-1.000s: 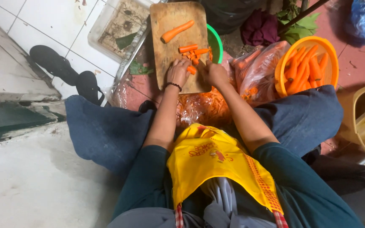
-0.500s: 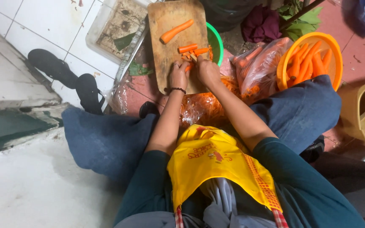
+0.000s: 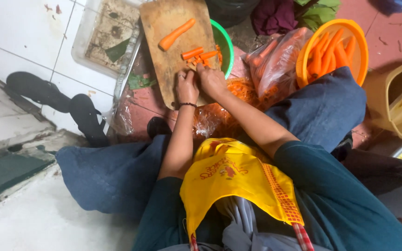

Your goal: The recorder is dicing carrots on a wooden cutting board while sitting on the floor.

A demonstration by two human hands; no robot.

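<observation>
The person sits on the floor with a wooden cutting board (image 3: 173,46) between the knees, so both hands work close to the body. The left hand (image 3: 187,87) and right hand (image 3: 211,80) rest together at the cut carrot sticks (image 3: 200,54); whether the fingers grip anything I cannot tell. A whole carrot (image 3: 176,34) lies further up the board, and an orange basket (image 3: 360,46) of carrots stands to the right.
</observation>
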